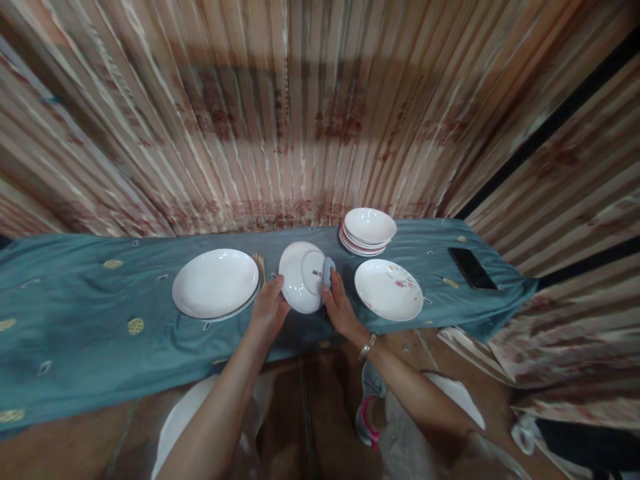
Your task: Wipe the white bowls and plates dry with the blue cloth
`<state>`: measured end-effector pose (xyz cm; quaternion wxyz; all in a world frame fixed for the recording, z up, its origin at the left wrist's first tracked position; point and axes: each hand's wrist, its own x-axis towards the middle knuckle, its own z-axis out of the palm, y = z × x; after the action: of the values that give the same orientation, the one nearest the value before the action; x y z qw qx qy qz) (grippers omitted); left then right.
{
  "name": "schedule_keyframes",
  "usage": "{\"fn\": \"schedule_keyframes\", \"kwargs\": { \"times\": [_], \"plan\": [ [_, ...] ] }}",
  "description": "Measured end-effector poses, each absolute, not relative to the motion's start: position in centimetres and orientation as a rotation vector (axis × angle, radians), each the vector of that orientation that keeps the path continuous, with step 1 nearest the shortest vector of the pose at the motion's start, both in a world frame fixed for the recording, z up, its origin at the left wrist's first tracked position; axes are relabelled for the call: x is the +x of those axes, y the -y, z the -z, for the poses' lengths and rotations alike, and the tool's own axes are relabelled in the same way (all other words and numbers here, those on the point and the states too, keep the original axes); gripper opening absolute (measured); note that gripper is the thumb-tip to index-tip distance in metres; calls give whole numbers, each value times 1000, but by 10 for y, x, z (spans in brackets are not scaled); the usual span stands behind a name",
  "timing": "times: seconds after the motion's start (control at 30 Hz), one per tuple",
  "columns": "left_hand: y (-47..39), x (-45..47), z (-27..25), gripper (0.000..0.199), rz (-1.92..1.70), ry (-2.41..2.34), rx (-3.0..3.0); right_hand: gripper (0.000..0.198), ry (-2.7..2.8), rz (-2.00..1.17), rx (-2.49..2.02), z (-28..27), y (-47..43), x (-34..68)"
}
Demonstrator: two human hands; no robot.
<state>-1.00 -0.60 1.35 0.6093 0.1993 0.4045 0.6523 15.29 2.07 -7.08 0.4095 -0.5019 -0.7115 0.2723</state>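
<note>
A white plate is held up over the front of the bench, its underside with the foot ring and a small mark facing me. My left hand grips its left edge. My right hand presses a light blue cloth against the plate's right side. To the right lies a white plate with a pink flower pattern. Behind that one stands a stack of white dishes, a deeper one on top. On the left rest large white oval plates, stacked, with thin wooden sticks beside them.
A green-blue cloth with yellow motifs covers the long bench. A black phone lies near its right end. Pleated patterned curtains hang close behind and at the right. Below are a tiled floor and my shoe.
</note>
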Motion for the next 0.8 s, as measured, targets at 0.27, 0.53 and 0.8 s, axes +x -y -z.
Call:
{"fn": "schedule_keyframes", "kwargs": {
  "times": [0.27,0.53,0.8],
  "plan": [
    [13,-6,-21,22,-1490,-954,481,61,1823,-536,-1207,42,-44,146],
    [12,-6,-17,20,-1501,-955,451,59,1997,-396,-1057,9,-22,126],
    [10,-13,-13,14,-1517,-933,499,67,2178,-332,-977,15,11,124]
  ]
}}
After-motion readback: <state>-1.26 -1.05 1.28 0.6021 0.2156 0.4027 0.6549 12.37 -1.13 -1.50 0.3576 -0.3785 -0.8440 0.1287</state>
